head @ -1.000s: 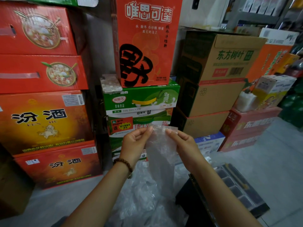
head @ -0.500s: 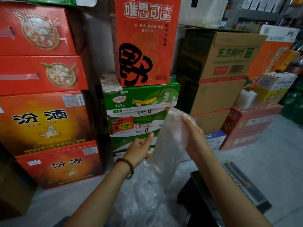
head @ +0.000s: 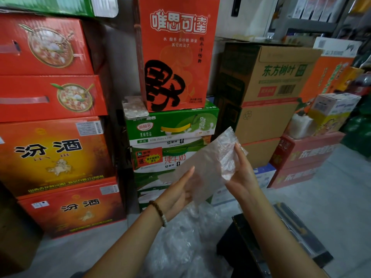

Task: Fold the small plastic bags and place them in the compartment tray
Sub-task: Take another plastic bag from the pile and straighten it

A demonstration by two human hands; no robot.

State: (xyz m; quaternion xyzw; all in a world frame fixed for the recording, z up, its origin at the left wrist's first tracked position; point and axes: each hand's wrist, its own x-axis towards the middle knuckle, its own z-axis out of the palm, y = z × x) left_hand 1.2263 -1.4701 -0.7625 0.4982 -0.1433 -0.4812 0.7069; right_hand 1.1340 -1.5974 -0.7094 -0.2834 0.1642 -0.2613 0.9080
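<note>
The left hand (head: 176, 194) lies flat and open, fingers straight, under the lower end of a clear plastic bag (head: 210, 163), and the right hand (head: 242, 173) grips its raised upper end. The bag slants between them. Behind, an orange box (head: 50, 155) reads 汾酒, a brown carton (head: 281, 77) 东方树叶, a green box (head: 172, 125) "Milky drink".

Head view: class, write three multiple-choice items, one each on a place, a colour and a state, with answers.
1. The tall orange-red carton stands on: A the green milk-drink carton; B the floor; C a shelf.
2. The rectangular compartment tray is: A white; B black; C blue.
3. The clear small plastic bag is: A in the tray; B on the floor; C held up between left hand and right hand.
Answers: 1 A, its base rests there; 2 B, its frame looks black; 3 C, both hands touch it.
</note>
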